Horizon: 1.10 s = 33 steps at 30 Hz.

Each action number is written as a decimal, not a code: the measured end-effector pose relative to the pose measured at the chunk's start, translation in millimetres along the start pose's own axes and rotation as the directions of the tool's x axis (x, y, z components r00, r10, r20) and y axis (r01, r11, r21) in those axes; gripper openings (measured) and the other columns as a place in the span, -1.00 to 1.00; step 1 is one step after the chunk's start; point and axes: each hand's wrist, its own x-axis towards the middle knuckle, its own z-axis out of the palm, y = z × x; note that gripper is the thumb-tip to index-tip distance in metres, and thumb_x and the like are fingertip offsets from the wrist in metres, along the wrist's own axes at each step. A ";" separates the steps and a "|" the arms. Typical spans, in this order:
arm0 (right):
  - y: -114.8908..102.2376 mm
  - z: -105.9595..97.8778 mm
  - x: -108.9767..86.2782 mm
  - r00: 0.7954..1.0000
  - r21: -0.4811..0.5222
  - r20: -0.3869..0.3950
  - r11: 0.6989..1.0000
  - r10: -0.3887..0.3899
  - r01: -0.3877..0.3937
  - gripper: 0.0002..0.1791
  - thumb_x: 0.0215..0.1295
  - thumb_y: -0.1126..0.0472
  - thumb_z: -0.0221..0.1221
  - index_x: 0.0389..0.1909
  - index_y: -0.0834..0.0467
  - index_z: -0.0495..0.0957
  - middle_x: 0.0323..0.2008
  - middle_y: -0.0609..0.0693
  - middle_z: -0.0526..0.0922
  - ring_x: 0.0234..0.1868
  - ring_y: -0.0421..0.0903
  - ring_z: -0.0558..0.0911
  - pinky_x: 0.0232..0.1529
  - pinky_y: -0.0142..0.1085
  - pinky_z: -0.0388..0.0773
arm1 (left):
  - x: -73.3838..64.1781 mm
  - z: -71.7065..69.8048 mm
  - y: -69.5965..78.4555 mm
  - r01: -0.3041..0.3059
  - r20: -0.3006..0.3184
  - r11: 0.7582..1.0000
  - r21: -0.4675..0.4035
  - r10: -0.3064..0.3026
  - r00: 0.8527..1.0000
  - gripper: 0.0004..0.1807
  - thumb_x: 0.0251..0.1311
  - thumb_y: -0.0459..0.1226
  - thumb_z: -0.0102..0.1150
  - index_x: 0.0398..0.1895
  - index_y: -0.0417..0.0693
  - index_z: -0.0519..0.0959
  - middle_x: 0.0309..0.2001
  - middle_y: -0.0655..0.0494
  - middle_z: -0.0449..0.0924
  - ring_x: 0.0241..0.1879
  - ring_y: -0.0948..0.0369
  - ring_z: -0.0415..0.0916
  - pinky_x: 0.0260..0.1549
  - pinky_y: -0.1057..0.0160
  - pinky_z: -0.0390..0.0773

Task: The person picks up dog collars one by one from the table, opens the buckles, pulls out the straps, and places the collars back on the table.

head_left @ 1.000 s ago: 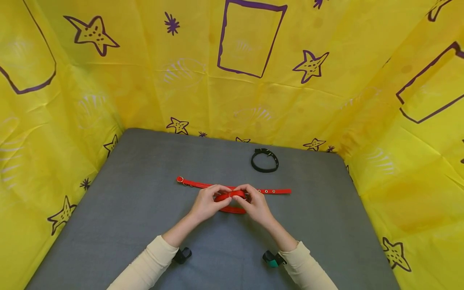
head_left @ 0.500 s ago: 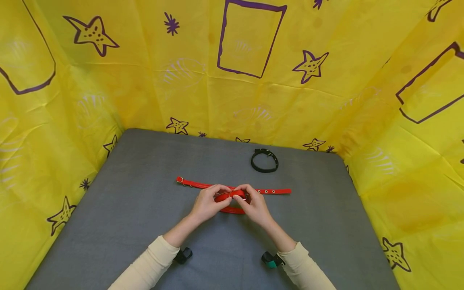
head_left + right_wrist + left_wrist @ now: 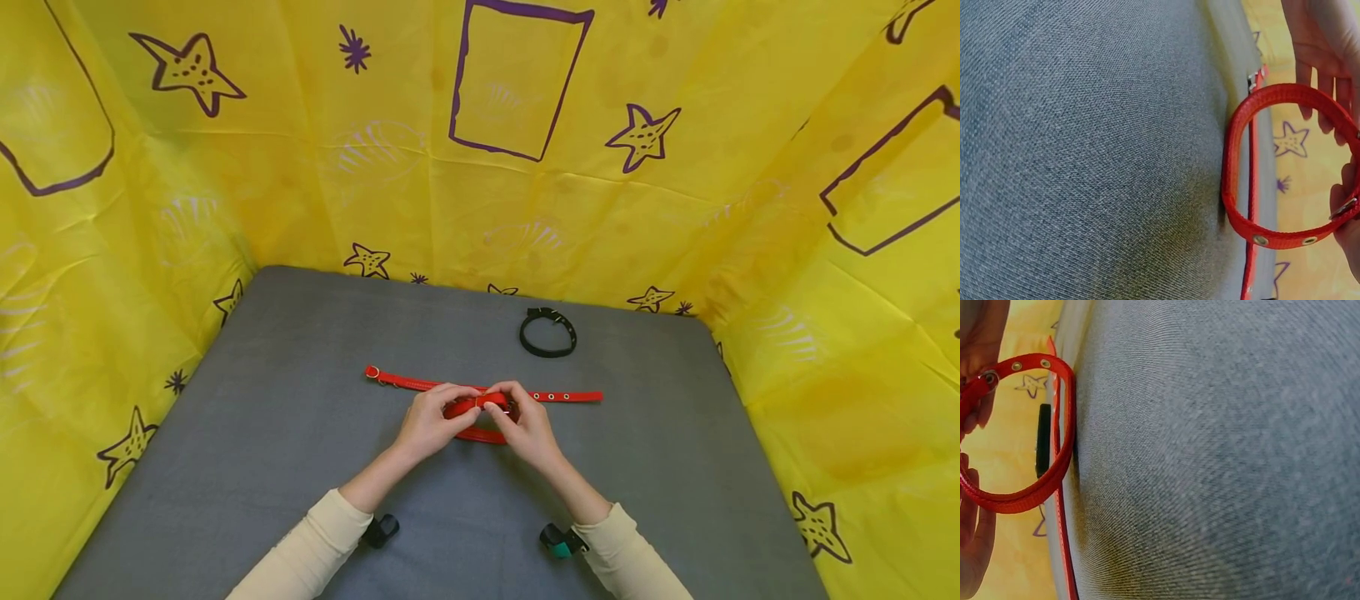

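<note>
From afar I had the looped red collar [image 3: 482, 436] just toward six o'clock of my head view's centre, the left hand [image 3: 427, 425] pinching its band from nine o'clock and the right hand [image 3: 531, 427] from three, fingertips and thumbs narrow on it. Just beyond, a straight red strap [image 3: 411, 382] lay on the grey table [image 3: 637, 483], running from ten o'clock to nearly three, with a black collar [image 3: 547, 353] farther off at one o'clock
</note>
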 end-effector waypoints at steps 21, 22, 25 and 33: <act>3.4 2.8 -0.1 1.000 0.004 0.019 1.000 -0.012 0.012 -0.79 0.27 0.47 0.20 -0.09 0.40 0.48 -0.29 0.19 0.65 -0.47 0.02 0.51 -0.45 -0.44 0.48 | -3.2 1.3 -2.8 -0.004 -0.048 1.000 -0.020 0.003 0.999 -0.79 0.06 -0.27 0.40 -0.19 0.01 0.73 -0.21 0.23 0.68 -0.29 0.18 0.59 -0.34 0.19 0.56; 3.7 2.8 0.0 1.000 0.005 0.020 1.000 -0.014 0.013 -0.79 0.28 0.47 0.19 -0.09 0.40 0.47 -0.29 0.19 0.65 -0.47 0.03 0.51 -0.46 -0.44 0.47 | -3.4 1.2 -2.7 -0.007 -0.051 1.000 -0.023 0.006 0.999 -0.79 0.06 -0.28 0.40 -0.19 -0.01 0.73 -0.21 0.22 0.68 -0.30 0.17 0.59 -0.34 0.19 0.56; 4.4 2.7 0.3 1.000 0.032 0.018 0.999 0.000 0.000 -0.78 0.29 0.46 0.18 -0.08 0.41 0.45 -0.29 0.19 0.65 -0.47 0.09 0.51 -0.46 -0.44 0.45 | -4.2 1.4 -2.9 -0.020 -0.058 0.999 -0.029 0.019 0.998 -0.78 0.05 -0.29 0.41 -0.19 -0.06 0.73 -0.22 0.18 0.69 -0.30 0.11 0.60 -0.34 0.17 0.56; 3.8 0.1 2.4 0.998 0.074 0.037 0.996 0.054 -0.057 -0.76 0.30 0.45 0.18 -0.05 0.42 0.45 -0.24 0.21 0.67 -0.44 0.16 0.53 -0.43 -0.46 0.44 | -5.4 2.0 -3.9 -0.036 -0.064 0.999 -0.021 0.035 0.997 -0.74 0.04 -0.30 0.43 -0.16 -0.13 0.71 -0.21 0.11 0.69 -0.28 0.09 0.61 -0.31 0.23 0.56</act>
